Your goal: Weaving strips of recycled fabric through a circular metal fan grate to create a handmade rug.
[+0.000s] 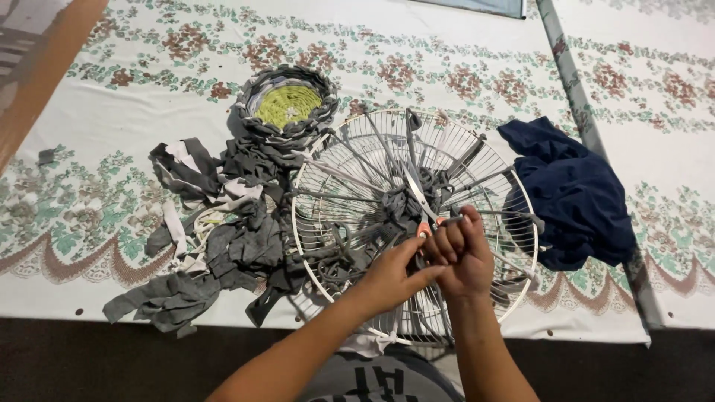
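Observation:
A round white wire fan guard (477, 160) lies flat in front of me, with grey fabric strips (406, 208) stretched like spokes and knotted at its hub. My right hand (463, 249) is shut on a pair of scissors (418, 195) with orange handles, blades pointing up toward the hub. My left hand (392, 277) sits just left of it, fingers pinching a grey strip near the scissor handles.
A heap of grey and white fabric strips (223, 238) lies left of the guard. Behind it rests a woven round mat (287, 104) with a green centre. Crumpled navy cloth (573, 193) lies on the right. A floral cloth (134, 112) covers the surface.

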